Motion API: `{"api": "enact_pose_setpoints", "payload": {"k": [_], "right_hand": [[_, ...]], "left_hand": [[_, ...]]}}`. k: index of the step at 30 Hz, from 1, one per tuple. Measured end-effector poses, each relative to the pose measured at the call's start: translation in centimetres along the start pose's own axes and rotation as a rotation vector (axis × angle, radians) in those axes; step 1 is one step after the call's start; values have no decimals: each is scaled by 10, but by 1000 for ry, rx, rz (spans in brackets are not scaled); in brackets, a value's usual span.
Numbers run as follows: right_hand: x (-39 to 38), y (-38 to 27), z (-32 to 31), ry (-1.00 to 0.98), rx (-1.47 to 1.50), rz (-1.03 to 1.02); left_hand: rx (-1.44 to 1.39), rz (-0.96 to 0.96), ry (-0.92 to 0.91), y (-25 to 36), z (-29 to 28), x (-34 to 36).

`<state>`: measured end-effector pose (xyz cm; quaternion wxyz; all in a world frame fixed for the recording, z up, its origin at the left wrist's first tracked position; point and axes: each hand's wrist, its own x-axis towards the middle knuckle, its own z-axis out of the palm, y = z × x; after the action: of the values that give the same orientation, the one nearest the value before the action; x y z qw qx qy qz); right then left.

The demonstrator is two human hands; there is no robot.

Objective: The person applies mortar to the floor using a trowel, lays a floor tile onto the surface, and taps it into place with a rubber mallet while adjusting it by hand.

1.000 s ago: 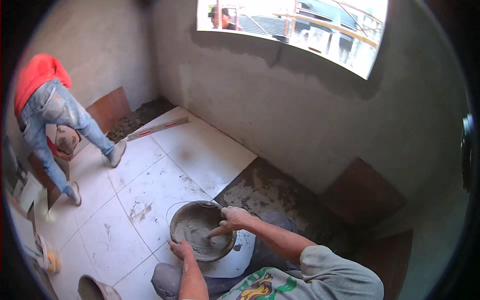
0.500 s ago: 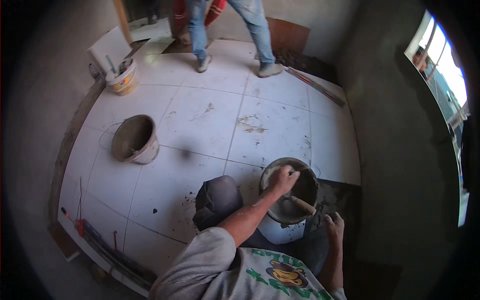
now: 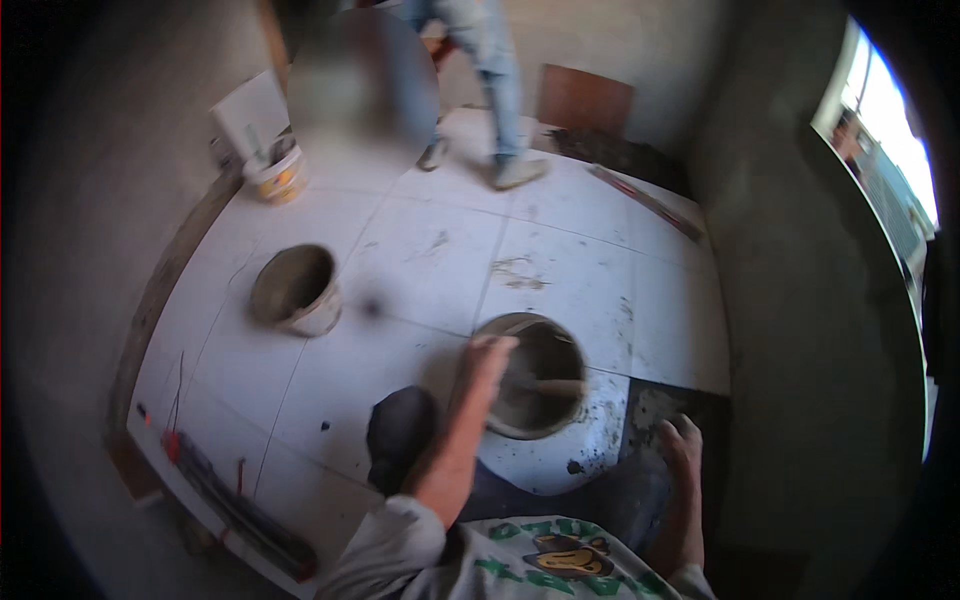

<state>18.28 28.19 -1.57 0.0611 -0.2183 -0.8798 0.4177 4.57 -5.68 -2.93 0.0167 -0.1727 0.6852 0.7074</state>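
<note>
Bucket (image 3: 552, 350) on tiled floor (image 3: 400, 262), presumably placed for close reach. Left hand (image 3: 490, 352) at rim, apparently steadying; blurred, cannot tell whether grip clamps. Right hand (image 3: 682, 440) near right knee (image 3: 638, 488), grip unclear. Wooden-handled tool (image 3: 560, 387) inside bucket.

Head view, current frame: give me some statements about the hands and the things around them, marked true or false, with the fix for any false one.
1. The left hand is at the left side of the dark bucket. True.
2. The right hand grips the wooden handle. False: that hand is away from the bucket, near the right knee, and the handle lies in the bucket untouched.
3. The long bar lies on the white tiles. True.
4. The white pail stands on the person's right. False: it stands to the far left, near the wall.
</note>
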Motion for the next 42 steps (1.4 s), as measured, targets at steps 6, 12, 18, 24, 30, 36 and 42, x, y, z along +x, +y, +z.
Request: {"api": "enact_pose_setpoints", "payload": {"k": [6, 12, 18, 24, 30, 36, 42], "right_hand": [[32, -12, 39, -195, -161, -122], [27, 4, 30, -251, -167, -6], [19, -70, -14, -359, -335, 191], [-9, -167, -65, -319, -225, 232], [-11, -334, -141, -384, -19, 198], [1, -516, -290, 129, 225, -232], [1, -592, -326, 320, 548, -433]], "left_hand": [[-329, -281, 370, -42, -125, -19], [-85, 263, 547, -14, -118, -41], [59, 126, 340, 56, -100, -29], [-34, -440, 128, 79, -62, -81], [-51, -841, -275, 205, -1, -153], [-48, -998, -375, 274, 12, -127], [-138, -1036, -236, 299, -19, -113]]}}
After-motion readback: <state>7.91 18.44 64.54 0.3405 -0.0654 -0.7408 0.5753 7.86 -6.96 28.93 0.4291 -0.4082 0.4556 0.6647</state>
